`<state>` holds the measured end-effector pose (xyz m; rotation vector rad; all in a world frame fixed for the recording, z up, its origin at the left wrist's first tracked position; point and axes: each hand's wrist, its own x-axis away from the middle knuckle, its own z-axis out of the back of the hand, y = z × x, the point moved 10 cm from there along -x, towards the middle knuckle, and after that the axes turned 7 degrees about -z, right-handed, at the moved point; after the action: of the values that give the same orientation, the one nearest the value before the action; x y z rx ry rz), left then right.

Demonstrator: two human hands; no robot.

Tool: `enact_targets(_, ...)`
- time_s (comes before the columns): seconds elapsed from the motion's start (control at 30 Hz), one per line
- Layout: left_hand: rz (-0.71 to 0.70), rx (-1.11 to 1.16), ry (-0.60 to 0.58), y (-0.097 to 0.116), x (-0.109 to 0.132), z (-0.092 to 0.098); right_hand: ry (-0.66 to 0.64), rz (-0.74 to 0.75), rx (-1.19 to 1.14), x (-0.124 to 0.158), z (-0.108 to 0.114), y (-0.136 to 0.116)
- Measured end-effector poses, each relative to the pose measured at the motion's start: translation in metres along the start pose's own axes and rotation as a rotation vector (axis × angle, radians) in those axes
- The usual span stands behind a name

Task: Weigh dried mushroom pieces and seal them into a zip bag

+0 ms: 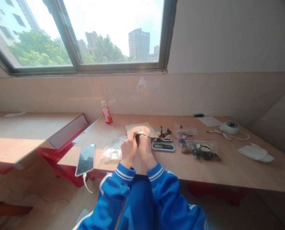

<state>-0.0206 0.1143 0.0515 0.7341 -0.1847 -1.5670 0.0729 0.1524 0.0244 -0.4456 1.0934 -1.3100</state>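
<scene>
A light-brown paper bag (pixel 146 128) is between my hands above the table, its opening toward me. My left hand (pixel 129 147) is closed on the bag's near left edge. My right hand (pixel 144 146) reaches into the opening, so its fingers are hidden. Just right of the bag stands a small digital scale (pixel 163 146), with dark, dried-looking curled pieces (pixel 165 132) on its pan. Left of my hands lies a pile of clear plastic bags (pixel 114 149). Zip bags (pixel 203 147) with dark contents lie to the right of the scale.
A phone (pixel 86 159) with a charging cable lies at the table's front left edge. At the back left stands a red-and-white bottle (pixel 106 112). A small white fan-like device (pixel 229 127) with a cord and a folded white cloth (pixel 255 152) lie on the right.
</scene>
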Motion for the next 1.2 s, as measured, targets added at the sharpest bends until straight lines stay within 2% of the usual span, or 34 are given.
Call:
enact_targets(0.1, 0.003, 0.001, 0.033, -0.004, -0.008, 0.007, 0.081, 0.006, 0.059, 0.024, 0.02, -0.014)
enact_targets(0.17, -0.013, -0.002, 0.067, -0.005, -0.015, 0.013, 0.109, 0.103, 0.059, 0.042, 0.041, -0.031)
enact_targets(0.23, -0.023, 0.003, 0.089, -0.009, -0.023, 0.016, 0.097, 0.169, 0.019, 0.055, 0.064, -0.037)
enact_targets(0.3, -0.024, 0.023, 0.099, -0.015, -0.031, 0.015, 0.071, 0.114, -0.057, 0.054, 0.089, -0.02)
enact_targets(0.43, -0.044, 0.1, 0.094, -0.03, -0.048, 0.003, 0.043, -0.104, -0.14, 0.019, 0.121, 0.052)
enact_targets(0.5, -0.073, 0.137, 0.067, -0.036, -0.053, -0.007, 0.057, -0.123, 0.008, -0.008, 0.125, 0.077)
enact_targets(0.57, -0.088, 0.145, 0.049, -0.043, -0.055, -0.017, 0.062, -0.106, 0.16, -0.035, 0.119, 0.092)
enact_targets(0.67, -0.084, 0.142, 0.039, -0.055, -0.053, -0.028, 0.057, -0.091, 0.263, -0.064, 0.103, 0.1)
enact_targets(0.77, -0.073, 0.146, 0.026, -0.064, -0.051, -0.037, 0.028, -0.092, 0.334, -0.074, 0.091, 0.104)
enact_targets(0.83, -0.073, 0.164, 0.015, -0.069, -0.051, -0.042, 0.019, -0.09, 0.368, -0.069, 0.093, 0.106)
enact_targets(0.93, -0.111, 0.21, 0.007, -0.071, -0.051, -0.045, 0.092, -0.083, 0.369, -0.048, 0.116, 0.106)
enact_targets(1.07, -0.15, 0.23, 0.025, -0.074, -0.049, -0.049, 0.235, -0.083, 0.243, -0.002, 0.159, 0.107)
enact_targets(1.2, -0.137, 0.234, 0.006, -0.08, -0.048, -0.059, 0.215, -0.201, 0.059, 0.041, 0.172, 0.127)
